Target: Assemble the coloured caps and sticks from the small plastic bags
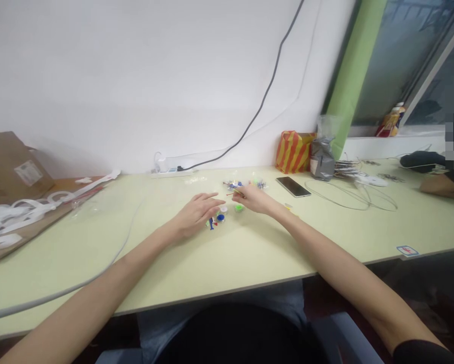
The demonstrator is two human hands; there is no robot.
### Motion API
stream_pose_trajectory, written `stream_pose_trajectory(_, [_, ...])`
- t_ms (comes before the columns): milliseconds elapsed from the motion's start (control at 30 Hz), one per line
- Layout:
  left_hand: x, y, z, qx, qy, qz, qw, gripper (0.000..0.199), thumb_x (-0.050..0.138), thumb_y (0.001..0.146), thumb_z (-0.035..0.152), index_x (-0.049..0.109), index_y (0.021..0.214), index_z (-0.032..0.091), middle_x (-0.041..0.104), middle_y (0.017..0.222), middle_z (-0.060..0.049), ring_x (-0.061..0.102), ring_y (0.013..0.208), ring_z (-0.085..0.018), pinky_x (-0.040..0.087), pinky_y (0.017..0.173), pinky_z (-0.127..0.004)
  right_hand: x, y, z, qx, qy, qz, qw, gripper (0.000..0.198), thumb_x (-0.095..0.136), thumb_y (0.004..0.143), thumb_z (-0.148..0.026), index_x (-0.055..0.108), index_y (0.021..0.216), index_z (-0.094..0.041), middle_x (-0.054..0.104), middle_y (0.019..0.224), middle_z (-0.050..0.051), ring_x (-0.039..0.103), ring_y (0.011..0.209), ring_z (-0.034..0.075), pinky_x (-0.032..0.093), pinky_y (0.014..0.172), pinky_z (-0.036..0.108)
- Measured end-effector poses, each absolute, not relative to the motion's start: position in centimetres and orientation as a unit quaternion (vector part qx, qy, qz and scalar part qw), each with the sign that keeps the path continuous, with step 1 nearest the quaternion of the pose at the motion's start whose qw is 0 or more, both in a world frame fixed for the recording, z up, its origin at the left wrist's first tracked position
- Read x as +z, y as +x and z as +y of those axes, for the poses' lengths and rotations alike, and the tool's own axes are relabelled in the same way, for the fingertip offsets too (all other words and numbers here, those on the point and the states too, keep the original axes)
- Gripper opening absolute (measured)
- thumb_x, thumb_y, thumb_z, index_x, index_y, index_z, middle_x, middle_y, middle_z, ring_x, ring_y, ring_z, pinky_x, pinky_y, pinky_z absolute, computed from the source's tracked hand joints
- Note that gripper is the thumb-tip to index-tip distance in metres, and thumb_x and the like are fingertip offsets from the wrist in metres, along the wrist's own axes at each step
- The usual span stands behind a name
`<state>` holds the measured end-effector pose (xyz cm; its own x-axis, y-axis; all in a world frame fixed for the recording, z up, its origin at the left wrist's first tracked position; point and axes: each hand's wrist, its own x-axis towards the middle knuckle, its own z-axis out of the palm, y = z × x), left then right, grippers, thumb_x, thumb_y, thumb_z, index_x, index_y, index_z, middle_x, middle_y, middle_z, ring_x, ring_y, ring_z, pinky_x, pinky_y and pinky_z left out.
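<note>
Right hand (249, 198) pinching red stick (230, 194), seemingly keeping tip free; left hand (194, 215) spreading fingers beside discs (220, 217) sitting within reach of desk's (227, 270) near edge.

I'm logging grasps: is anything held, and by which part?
The right hand seems to pinch a thin red plastic stick by one end; exact contact unclear. The left hand holds nothing visible.

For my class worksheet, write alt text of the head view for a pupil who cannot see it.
A person's left hand and right hand reach among small coloured pieces on a pale table; the right hand appears to hold a thin red piece. To the right are a phone and a red-and-yellow striped bag.
</note>
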<state>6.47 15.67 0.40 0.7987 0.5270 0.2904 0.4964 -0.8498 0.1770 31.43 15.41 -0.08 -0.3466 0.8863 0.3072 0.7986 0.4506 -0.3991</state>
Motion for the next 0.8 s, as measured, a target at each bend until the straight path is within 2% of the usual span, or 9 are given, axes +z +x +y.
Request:
stream_pose_trajectory(133, [0.4, 5.5, 16.9, 0.200, 0.928, 0.315, -0.001, 0.050, 0.023, 0.106, 0.044, 0.064, 0.124, 0.021, 0.066, 0.128, -0.008, 0.052, 0.128, -0.027, 0.037, 0.110, -0.046, 0.2, 30.2, 16.0, 0.221, -0.498, -0.747, 0.380, 0.050, 0.040, 0.103, -0.040, 0.074, 0.087, -0.008, 0.067, 0.071, 0.006, 0.058, 0.060, 0.012, 0.040, 0.060, 0.022])
stream_pose_trajectory(233, [0.0, 4.6, 17.7, 0.227, 0.909, 0.349, 0.007, 0.049, 0.023, 0.105, 0.044, 0.062, 0.125, 0.022, 0.064, 0.126, -0.009, 0.057, 0.118, -0.025, 0.041, 0.104, -0.043, 0.5, 29.7, 17.0, 0.235, -0.519, -0.702, 0.427, 0.057, 0.036, 0.103, -0.042, 0.077, 0.082, -0.009, 0.070, 0.075, 0.008, 0.061, 0.065, 0.013, 0.042, 0.063, 0.022])
stream_pose_trajectory(333, [-0.6, 4.0, 18.2, 0.261, 0.875, 0.408, 0.025, 0.046, 0.024, 0.105, 0.045, 0.059, 0.124, 0.022, 0.064, 0.121, -0.009, 0.060, 0.110, -0.025, 0.044, 0.095, -0.038, 0.9, 29.6, 18.2, 0.202, -0.567, -0.695, 0.393, 0.054, 0.037, 0.100, -0.037, 0.078, 0.076, -0.010, 0.067, 0.067, 0.007, 0.058, 0.060, 0.014, 0.040, 0.062, 0.023])
stream_pose_trajectory(500, [-1.0, 3.6, 18.6, 0.241, 0.832, 0.500, 0.014, 0.040, 0.025, 0.104, 0.045, 0.058, 0.112, 0.024, 0.069, 0.086, -0.006, 0.064, 0.083, -0.026, 0.041, 0.073, -0.034, 0.9, 28.4, 19.6, 0.176, -0.596, -0.736, 0.269, 0.034, 0.048, 0.088, -0.023, 0.077, 0.074, -0.011, 0.070, 0.070, 0.008, 0.059, 0.056, 0.013, 0.040, 0.057, 0.023])
stream_pose_trajectory(633, [-1.1, 3.6, 18.4, 0.218, 0.827, 0.518, 0.016, 0.041, 0.023, 0.104, 0.047, 0.058, 0.108, 0.025, 0.071, 0.091, -0.007, 0.065, 0.085, -0.026, 0.038, 0.069, -0.032, 0.1, 27.2, 20.2, 0.153, -0.599, -0.764, 0.184, 0.025, 0.052, 0.086, -0.017, 0.077, 0.083, -0.010, 0.072, 0.070, 0.008, 0.062, 0.054, 0.013, 0.042, 0.056, 0.022])
stream_pose_trajectory(700, [-1.2, 3.7, 18.4, 0.218, 0.828, 0.516, 0.020, 0.042, 0.024, 0.103, 0.048, 0.058, 0.107, 0.025, 0.071, 0.090, -0.007, 0.064, 0.084, -0.026, 0.038, 0.069, -0.032, -0.2, 27.0, 20.3, 0.134, -0.593, -0.775, 0.171, 0.022, 0.055, 0.085, -0.015, 0.077, 0.086, -0.010, 0.074, 0.077, 0.010, 0.066, 0.063, 0.015, 0.045, 0.061, 0.022])
stream_pose_trajectory(800, [-1.2, 3.7, 18.2, 0.229, 0.826, 0.514, 0.026, 0.041, 0.027, 0.102, 0.049, 0.060, 0.107, 0.025, 0.070, 0.086, -0.006, 0.064, 0.081, -0.025, 0.038, 0.069, -0.032, -0.4, 27.2, 20.1, 0.093, -0.587, -0.785, 0.172, 0.020, 0.057, 0.085, -0.013, 0.076, 0.090, -0.011, 0.075, 0.096, 0.015, 0.069, 0.088, 0.021, 0.047, 0.075, 0.024])
